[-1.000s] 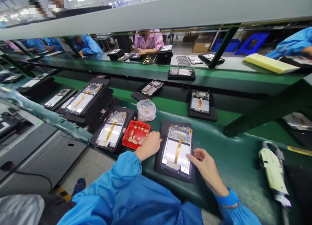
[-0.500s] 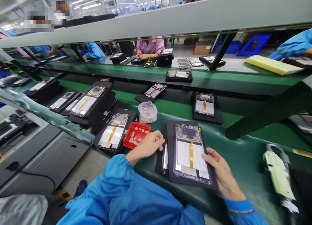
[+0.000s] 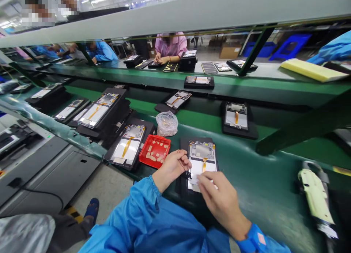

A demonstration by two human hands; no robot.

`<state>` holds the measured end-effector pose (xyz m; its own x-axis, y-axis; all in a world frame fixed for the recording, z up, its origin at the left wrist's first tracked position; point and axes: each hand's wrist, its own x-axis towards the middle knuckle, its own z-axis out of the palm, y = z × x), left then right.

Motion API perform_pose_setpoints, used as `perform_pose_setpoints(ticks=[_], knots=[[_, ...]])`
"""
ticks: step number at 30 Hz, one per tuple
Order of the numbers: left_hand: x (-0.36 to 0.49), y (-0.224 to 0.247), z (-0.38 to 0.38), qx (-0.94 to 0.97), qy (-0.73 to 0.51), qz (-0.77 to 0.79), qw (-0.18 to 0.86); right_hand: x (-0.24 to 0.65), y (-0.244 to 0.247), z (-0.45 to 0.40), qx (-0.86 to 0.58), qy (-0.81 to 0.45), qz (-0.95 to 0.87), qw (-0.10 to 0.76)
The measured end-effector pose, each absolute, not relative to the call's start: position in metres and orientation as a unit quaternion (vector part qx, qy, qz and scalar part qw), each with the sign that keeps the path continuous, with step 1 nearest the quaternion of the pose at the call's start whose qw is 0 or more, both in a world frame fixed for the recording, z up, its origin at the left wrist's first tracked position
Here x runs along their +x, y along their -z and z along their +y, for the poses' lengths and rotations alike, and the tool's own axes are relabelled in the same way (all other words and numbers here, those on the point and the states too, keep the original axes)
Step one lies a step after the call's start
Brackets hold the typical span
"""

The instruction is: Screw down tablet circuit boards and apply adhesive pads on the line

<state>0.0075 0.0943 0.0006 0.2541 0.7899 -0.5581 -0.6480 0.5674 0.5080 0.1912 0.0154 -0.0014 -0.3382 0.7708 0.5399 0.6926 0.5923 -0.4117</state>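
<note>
Just above the blue sleeves [image 3: 142, 205], on the green conveyor belt [image 3: 270, 183], 2 hands work over an open tablet [image 3: 201, 150] lying in a black tray [image 3: 197, 140]. The left hand [image 3: 171, 169] closes to a pinch on what looks like a thin dark tool [image 3: 184, 169], its tip at the tablet's edge. The right hand [image 3: 222, 198] curls, its fingertips [image 3: 201, 178] on a white sheet [image 3: 199, 169], though I cannot tell whether they grip it. A low, steady pinch suits work this fine. Just left sit a red tray [image 3: 155, 150] of tan pads [image 3: 153, 152] and a clear plastic bag [image 3: 166, 124]. Beyond, more tablets [image 3: 127, 147] line the belt, and a co-worker in a pink smock [image 3: 170, 44] works at the far bench.
</note>
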Motion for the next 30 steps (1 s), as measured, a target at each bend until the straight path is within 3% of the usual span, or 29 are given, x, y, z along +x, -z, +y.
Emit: perform_pose_setpoints(ticks=[4,7,9,11,13,15,17,20,30], knots=[[0.014,-0.002,0.096,0.080,-0.463,0.403,0.786,0.172,0.004,0.026,-0.379,0.057,-0.864,0.326],[0.014,-0.010,0.099,0.084,-0.464,0.396,0.788,0.172,0.009,0.035,-0.392,0.007,-0.854,0.342],[0.011,-0.017,0.100,0.101,-0.451,0.392,0.795,0.174,0.011,0.039,-0.453,-0.126,-0.796,0.382],[0.004,-0.023,0.098,0.171,-0.421,0.417,0.787,0.177,0.011,0.042,-0.530,-0.339,-0.651,0.425],[-0.001,-0.024,0.089,0.305,-0.389,0.482,0.723,0.179,0.010,0.046,-0.559,-0.514,-0.482,0.437],[-0.003,-0.022,0.075,0.448,-0.379,0.541,0.602,0.180,0.008,0.049,-0.550,-0.597,-0.392,0.433],[-0.001,-0.016,0.060,0.553,-0.387,0.558,0.482,0.179,0.007,0.050,-0.538,-0.615,-0.381,0.431],[0.007,-0.008,0.044,0.628,-0.396,0.541,0.395,0.177,0.004,0.048,-0.523,-0.638,-0.369,0.429],[0.006,-0.008,0.042,0.678,-0.339,0.544,0.360,0.169,0.009,0.040,-0.507,-0.649,-0.353,0.444]])
